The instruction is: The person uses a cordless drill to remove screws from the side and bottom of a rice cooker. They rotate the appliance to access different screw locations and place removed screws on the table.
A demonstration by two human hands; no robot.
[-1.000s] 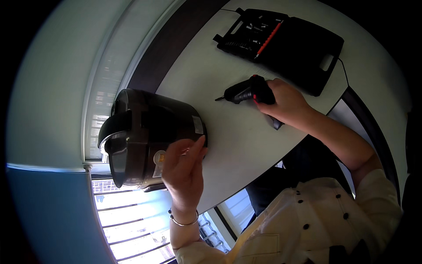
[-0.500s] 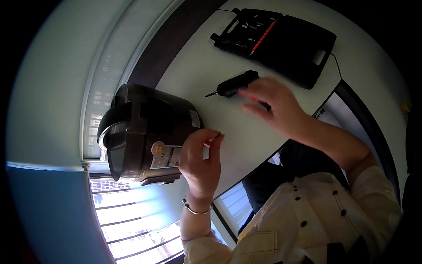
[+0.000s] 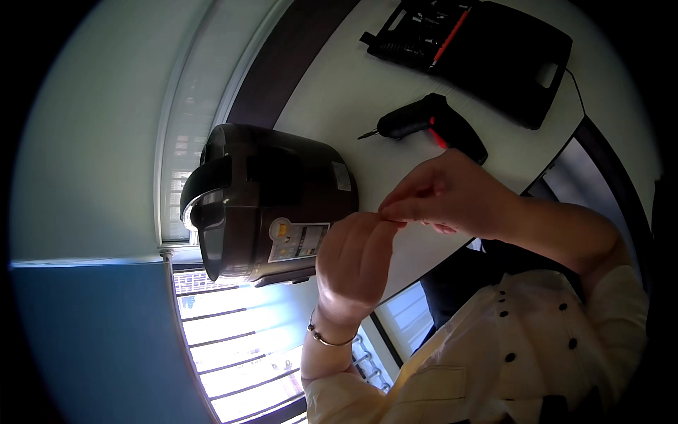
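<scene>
My left hand (image 3: 357, 258) is closed in a pinch beside the dark rice cooker (image 3: 282, 180), its fingertips turned away from view. My right hand (image 3: 455, 194) meets it from the right, thumb and forefinger pinched together at the left fingertips. Whatever small thing lies between the fingers is hidden. The rice cooker's handle and lid end point left, and a label with pictures is on its side. Just beyond my right hand, a black cordless screwdriver (image 3: 409, 119) with red parts lies on the pale table (image 3: 318, 106), its bit pointing left.
An open black tool case (image 3: 508, 60) with bits and an orange-red strip lies at the far right of the table. A barred window (image 3: 240, 346) is at the lower left. A dark band (image 3: 282, 63) runs along the table by the wall.
My right hand has come down and left from beside the screwdriver to meet my left fingertips. The whole view has shifted, and the screwdriver's handle now shows.
</scene>
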